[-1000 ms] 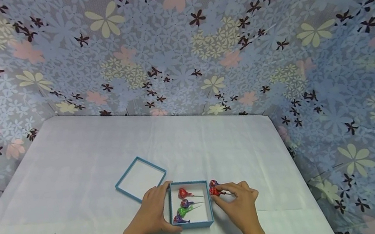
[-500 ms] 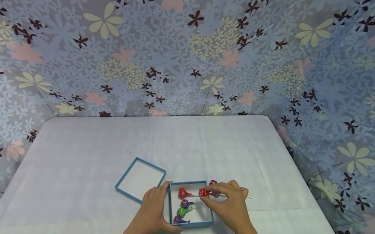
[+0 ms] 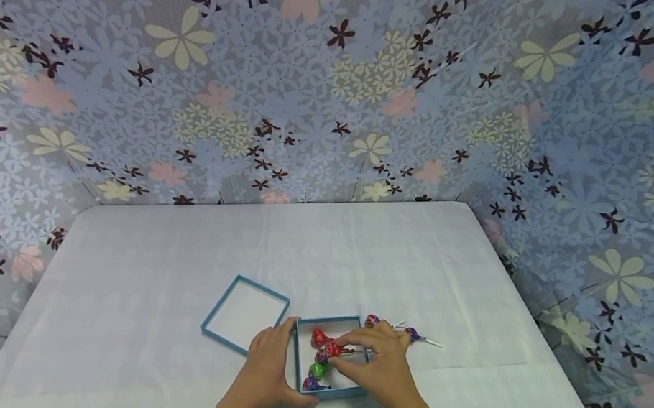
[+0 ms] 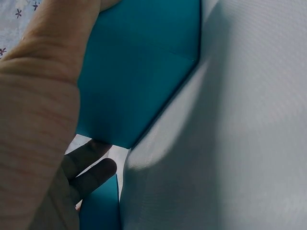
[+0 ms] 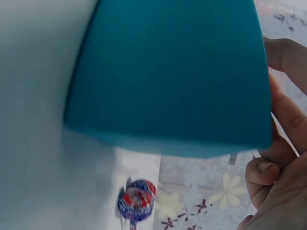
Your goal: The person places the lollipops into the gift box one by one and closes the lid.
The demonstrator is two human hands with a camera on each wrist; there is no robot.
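Note:
Gripped along its left side by my left hand [image 3: 267,371], a blue open box [image 3: 337,393] stands on the table. The thumb is at its front corner and the fingers reach its back corner. Thumb and fingertips of my right hand [image 3: 382,366] pinch a red-wrapped lollipop [image 3: 332,349] within the box's outline. Inside lie another red lollipop [image 3: 318,338], a green one [image 3: 317,371] and a purple one [image 3: 310,383]; one more purple lollipop [image 3: 321,357] is partly covered. The box's blue outer wall [image 5: 168,76] fills much of the right wrist view.
A blue-rimmed lid [image 3: 218,305] lies behind my left hand. Right of the box are two lollipops, one red and purple [image 3: 371,320], one purple [image 3: 412,334] with its white stick outward. A flowered curtain [image 3: 307,91] hangs behind the white-covered table [image 3: 137,281].
My right hand has carried the red lollipop leftward from beside the box to over the others, uncovering a purple lollipop on the table. My left hand stays on the box.

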